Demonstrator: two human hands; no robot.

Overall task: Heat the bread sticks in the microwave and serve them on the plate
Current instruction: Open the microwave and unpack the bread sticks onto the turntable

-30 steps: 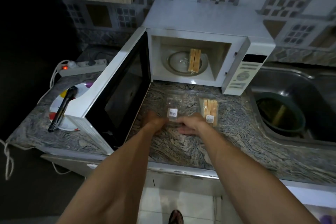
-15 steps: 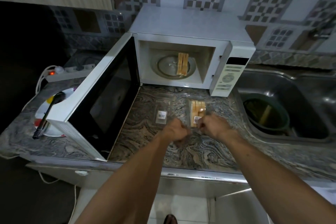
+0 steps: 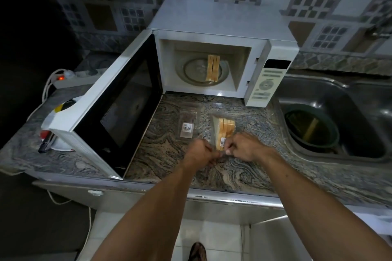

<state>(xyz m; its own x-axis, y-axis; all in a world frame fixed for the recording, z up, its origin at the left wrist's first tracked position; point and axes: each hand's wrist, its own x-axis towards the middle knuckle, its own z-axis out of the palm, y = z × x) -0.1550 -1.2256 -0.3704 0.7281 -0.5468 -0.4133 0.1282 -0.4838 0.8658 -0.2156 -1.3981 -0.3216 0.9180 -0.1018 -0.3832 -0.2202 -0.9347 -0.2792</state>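
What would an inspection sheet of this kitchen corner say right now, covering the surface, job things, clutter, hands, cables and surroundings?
Surface: marbled stone counter, bare in front.
Job's things: microwave door open, bread sticks on its turntable; full packet on the counter; plate left, behind the door.
Clutter: empty wrapper; dark utensil on the plate.
Hands: left hand and right hand pinch the full packet's near end.
Cables: power strip with a red light, white cord.
Surroundings: steel sink holding a green bowl; tiled wall.

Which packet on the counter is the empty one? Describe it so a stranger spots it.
Find the open microwave. On the counter before it lie two clear packets. The empty packet is the one nearer the door, flat, untouched; the other holds bread sticks.
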